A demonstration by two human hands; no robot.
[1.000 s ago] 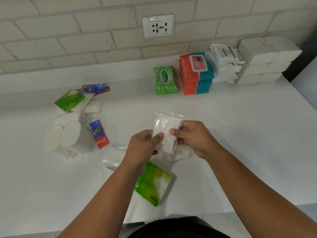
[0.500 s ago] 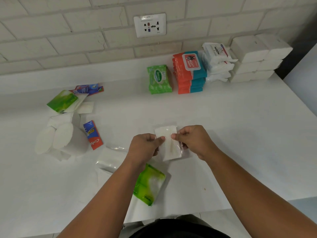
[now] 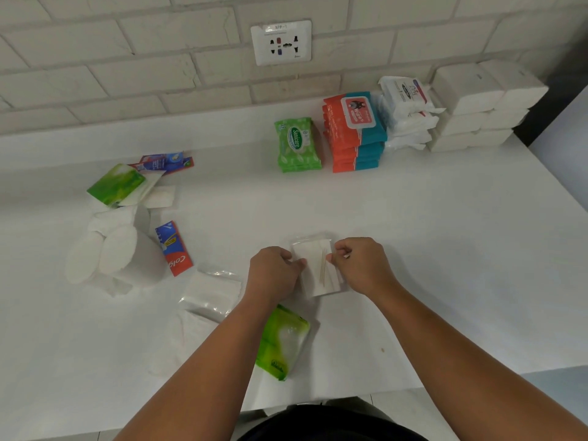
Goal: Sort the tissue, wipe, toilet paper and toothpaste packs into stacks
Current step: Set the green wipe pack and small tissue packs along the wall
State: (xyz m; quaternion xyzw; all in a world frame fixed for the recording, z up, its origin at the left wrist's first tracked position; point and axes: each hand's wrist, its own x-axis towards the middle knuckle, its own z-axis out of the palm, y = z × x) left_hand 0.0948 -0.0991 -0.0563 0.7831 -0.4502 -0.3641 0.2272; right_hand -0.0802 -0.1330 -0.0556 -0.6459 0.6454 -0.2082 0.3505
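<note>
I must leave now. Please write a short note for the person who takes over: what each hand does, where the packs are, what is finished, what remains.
Hands: left hand and right hand each pinch one side of the clear tissue pack, low over the table.
Done: four stacks by the wall: green wipes, orange-teal wipes, white wipes, white tissue blocks.
Left, lying loose: toilet paper rolls, Colgate box, far toothpaste box, far green pack, near green pack, second clear pack.
</note>
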